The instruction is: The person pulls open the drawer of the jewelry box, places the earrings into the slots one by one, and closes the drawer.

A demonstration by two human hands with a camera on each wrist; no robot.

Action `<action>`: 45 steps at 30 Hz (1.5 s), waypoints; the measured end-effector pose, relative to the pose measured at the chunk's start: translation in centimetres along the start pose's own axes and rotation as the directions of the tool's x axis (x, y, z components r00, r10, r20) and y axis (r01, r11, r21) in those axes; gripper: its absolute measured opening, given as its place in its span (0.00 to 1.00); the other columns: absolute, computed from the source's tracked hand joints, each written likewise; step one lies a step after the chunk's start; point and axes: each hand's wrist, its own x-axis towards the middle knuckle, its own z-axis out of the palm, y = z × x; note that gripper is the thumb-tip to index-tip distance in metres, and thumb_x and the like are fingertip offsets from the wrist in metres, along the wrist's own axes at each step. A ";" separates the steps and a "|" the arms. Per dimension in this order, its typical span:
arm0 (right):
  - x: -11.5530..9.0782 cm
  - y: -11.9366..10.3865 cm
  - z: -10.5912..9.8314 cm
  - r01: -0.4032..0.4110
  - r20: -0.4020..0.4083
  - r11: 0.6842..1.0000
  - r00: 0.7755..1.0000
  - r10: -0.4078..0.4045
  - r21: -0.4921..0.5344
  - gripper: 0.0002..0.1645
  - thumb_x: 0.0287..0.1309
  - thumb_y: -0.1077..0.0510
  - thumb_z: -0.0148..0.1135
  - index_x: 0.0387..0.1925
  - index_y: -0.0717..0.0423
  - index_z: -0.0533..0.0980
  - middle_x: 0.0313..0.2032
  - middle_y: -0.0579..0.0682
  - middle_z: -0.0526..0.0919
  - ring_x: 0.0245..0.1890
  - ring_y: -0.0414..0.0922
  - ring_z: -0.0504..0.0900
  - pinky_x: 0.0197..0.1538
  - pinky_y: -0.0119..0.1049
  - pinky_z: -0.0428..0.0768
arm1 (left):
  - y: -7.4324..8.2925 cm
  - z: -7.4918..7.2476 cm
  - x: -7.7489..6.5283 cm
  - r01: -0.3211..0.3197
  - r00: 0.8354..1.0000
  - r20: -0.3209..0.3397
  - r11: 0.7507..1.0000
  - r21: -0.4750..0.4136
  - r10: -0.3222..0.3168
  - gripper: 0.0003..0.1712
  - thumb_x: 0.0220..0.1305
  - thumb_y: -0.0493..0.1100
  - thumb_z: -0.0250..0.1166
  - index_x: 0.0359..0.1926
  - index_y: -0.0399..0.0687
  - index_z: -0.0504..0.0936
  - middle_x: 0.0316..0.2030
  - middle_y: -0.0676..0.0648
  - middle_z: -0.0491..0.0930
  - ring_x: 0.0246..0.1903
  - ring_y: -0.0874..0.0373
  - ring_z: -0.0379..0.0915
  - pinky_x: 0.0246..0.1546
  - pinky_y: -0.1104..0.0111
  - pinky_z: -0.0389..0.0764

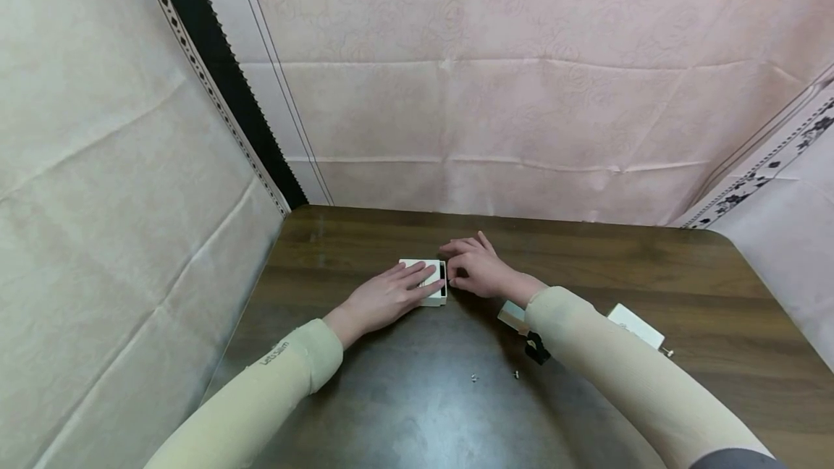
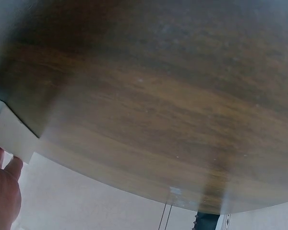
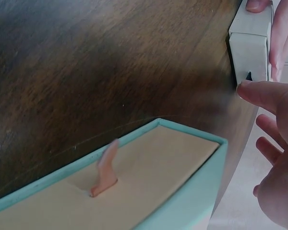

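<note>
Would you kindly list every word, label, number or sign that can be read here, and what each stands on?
No text can be read with certainty.
Left sleeve: dark lettering, too small to read.
White box on the right: faint marks, too small to make out.
Small white box: the left hand covers much of its top; nothing legible.
</note>
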 end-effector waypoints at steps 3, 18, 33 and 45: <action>0.0 0.2 0.0 0.004 -0.002 1.000 1.000 -0.004 -0.010 0.14 0.68 0.59 0.73 0.26 0.43 0.82 0.72 0.58 0.76 0.76 0.63 0.66 0.77 0.78 0.44 | 0.0 0.0 -0.1 -0.001 1.000 -0.007 1.000 -0.003 0.001 0.33 0.85 0.46 0.57 0.84 0.59 0.63 0.81 0.43 0.63 0.80 0.47 0.58 0.76 0.50 0.67; -0.6 0.8 -0.1 0.033 -0.027 0.999 0.999 -0.033 -0.009 0.13 0.66 0.61 0.74 0.26 0.45 0.82 0.71 0.59 0.76 0.76 0.64 0.65 0.76 0.80 0.45 | 0.1 -0.1 0.0 -0.006 1.000 -0.009 1.000 -0.027 0.006 0.31 0.85 0.45 0.56 0.83 0.58 0.64 0.81 0.43 0.63 0.81 0.47 0.57 0.77 0.49 0.66; -1.1 1.4 -0.4 0.042 -0.034 0.999 0.999 -0.042 -0.015 0.15 0.64 0.62 0.74 0.25 0.43 0.81 0.71 0.59 0.76 0.76 0.65 0.65 0.75 0.81 0.44 | -0.1 0.0 -0.2 -0.003 1.000 0.004 1.000 -0.027 0.003 0.31 0.86 0.47 0.54 0.84 0.58 0.63 0.81 0.43 0.61 0.81 0.48 0.56 0.77 0.49 0.66; -1.4 1.9 -0.4 0.027 -0.016 0.999 1.000 -0.027 -0.026 0.18 0.63 0.64 0.73 0.22 0.41 0.79 0.71 0.59 0.76 0.77 0.65 0.64 0.75 0.81 0.43 | 0.0 -0.2 -0.2 -0.002 1.000 0.008 1.000 -0.022 0.002 0.31 0.86 0.46 0.54 0.84 0.57 0.63 0.81 0.42 0.62 0.81 0.47 0.56 0.77 0.49 0.66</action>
